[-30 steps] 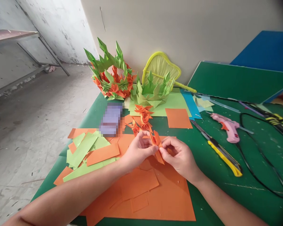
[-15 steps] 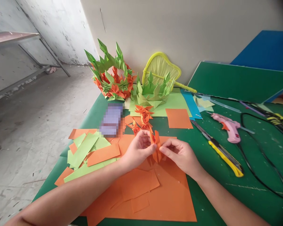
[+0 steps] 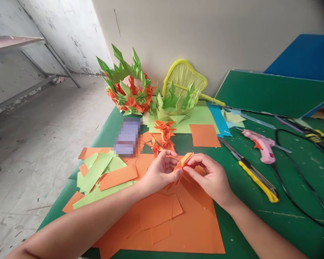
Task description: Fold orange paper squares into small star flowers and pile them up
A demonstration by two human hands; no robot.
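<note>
An orange folded paper flower point(image 3: 184, 162) is pinched between both hands above a large orange paper sheet point(image 3: 197, 223). My left hand point(image 3: 162, 169) grips its left side with thumb and fingers. From the right, my right hand point(image 3: 209, 174) pinches its other side, covering part of it. Just beyond the hands lie several finished orange paper flowers point(image 3: 166, 135). Farther back stands a green folded-paper crown point(image 3: 175, 111), with a taller orange and green paper crown point(image 3: 129, 97) to its left.
Green and orange paper scraps point(image 3: 97, 171) lie at left below a blurred phone point(image 3: 127, 136). To the right are a yellow utility knife point(image 3: 256, 180) and a pink glue gun point(image 3: 260, 144) with its black cord. A yellow butterfly-shaped frame point(image 3: 185, 77) leans against the wall.
The paper flower has turned from upright to tilted, its top leaning right. My right hand has moved slightly in and now grips it more closely. My left hand stays nearly in place.
</note>
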